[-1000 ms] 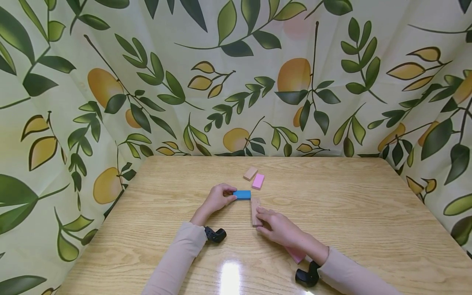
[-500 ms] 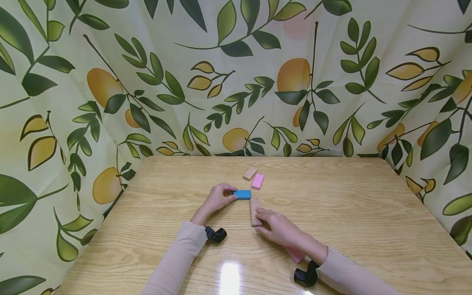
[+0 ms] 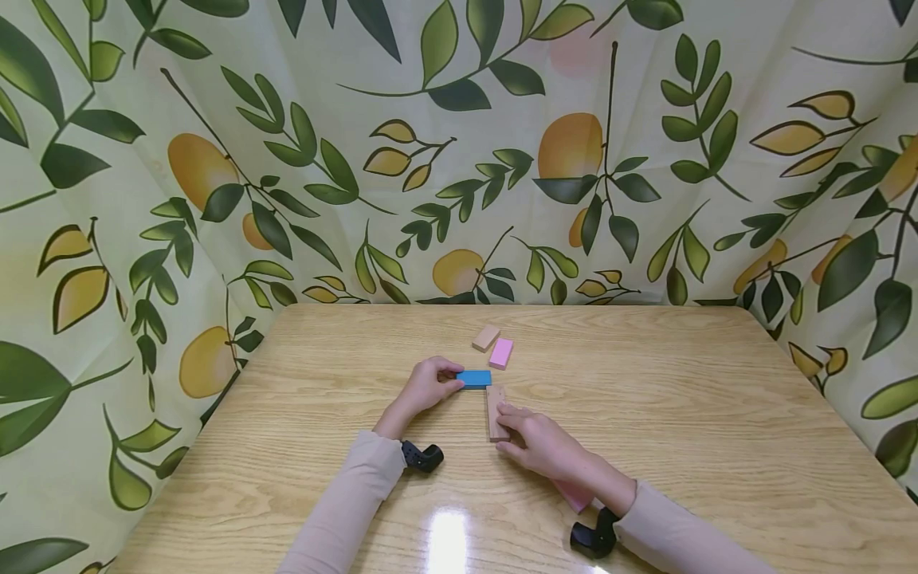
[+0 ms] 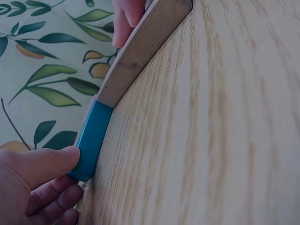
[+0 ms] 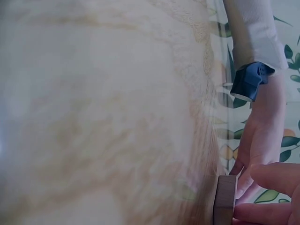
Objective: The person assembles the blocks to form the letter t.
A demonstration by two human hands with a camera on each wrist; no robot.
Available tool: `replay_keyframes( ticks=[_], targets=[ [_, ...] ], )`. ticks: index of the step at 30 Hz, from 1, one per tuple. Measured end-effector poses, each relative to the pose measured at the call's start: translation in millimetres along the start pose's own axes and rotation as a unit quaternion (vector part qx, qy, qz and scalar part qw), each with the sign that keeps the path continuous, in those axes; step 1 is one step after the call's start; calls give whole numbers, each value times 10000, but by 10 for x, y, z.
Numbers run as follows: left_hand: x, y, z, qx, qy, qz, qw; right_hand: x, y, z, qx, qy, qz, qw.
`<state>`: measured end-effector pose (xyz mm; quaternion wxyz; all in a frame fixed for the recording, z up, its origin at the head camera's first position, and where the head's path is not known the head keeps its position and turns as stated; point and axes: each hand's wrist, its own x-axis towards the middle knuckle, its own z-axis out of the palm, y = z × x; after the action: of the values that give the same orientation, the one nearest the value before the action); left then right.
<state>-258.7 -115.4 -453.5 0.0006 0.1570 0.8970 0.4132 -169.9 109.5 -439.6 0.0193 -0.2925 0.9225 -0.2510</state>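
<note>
My left hand [image 3: 425, 386] pinches the left end of a blue block [image 3: 475, 379] lying flat on the table. In the left wrist view the thumb [image 4: 61, 159] presses the blue block [image 4: 93, 136] from one side, with curled fingers beneath. A longer plain wooden block [image 3: 493, 416] runs toward me from the blue block's right end, and the two appear to meet at a corner. My right hand [image 3: 545, 440] holds this wooden block near its close end, fingers along its right side. The right wrist view shows the wooden block's end face [image 5: 225, 199] beside the fingers.
Beyond the blue block lie a pink block [image 3: 501, 353] and a small wooden block [image 3: 486, 337]. Another pink block [image 3: 574, 494] is partly hidden under the right forearm. A leaf-patterned cloth [image 3: 459, 159] hangs behind the wooden table [image 3: 681, 383].
My left hand has slid the blue block slightly to the right, so its end reaches a little over the wooden block's far end. The right hand is nearly still.
</note>
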Motion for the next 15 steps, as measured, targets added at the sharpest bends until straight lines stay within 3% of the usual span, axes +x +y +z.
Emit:
replay_keyframes(
  ticks=[15],
  targets=[
    [26, 36, 32, -8, 16, -203, 9998, -7, -29, -28, -34, 5, -56, 10000]
  ],
)
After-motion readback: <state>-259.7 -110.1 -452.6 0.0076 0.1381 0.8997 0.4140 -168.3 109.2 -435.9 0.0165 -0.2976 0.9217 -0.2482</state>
